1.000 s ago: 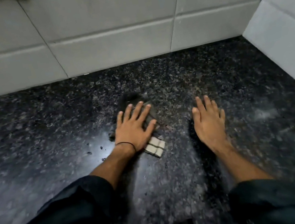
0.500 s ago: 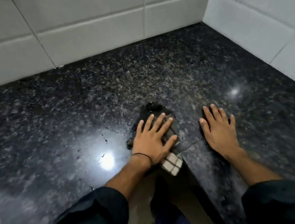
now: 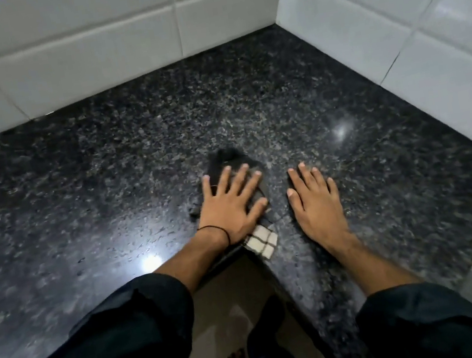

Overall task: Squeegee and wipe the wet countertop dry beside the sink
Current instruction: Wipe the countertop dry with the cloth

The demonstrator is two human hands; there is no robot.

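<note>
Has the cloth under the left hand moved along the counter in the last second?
Yes. The cloth under the left hand now sits at the counter's inner front corner edge, nearer the right tiled wall; it was farther in before.

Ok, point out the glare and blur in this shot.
Head view: two glare spots on the countertop, a bright one near the left hand, a fainter one beyond the right hand; frame edges smear with motion blur, and the tiled walls bow from the wide lens.

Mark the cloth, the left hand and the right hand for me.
cloth [image 3: 262, 241]: head view, checked corner near the counter edge.
left hand [image 3: 230, 208]: head view, back of hand.
right hand [image 3: 315, 201]: head view, back of hand.
</note>
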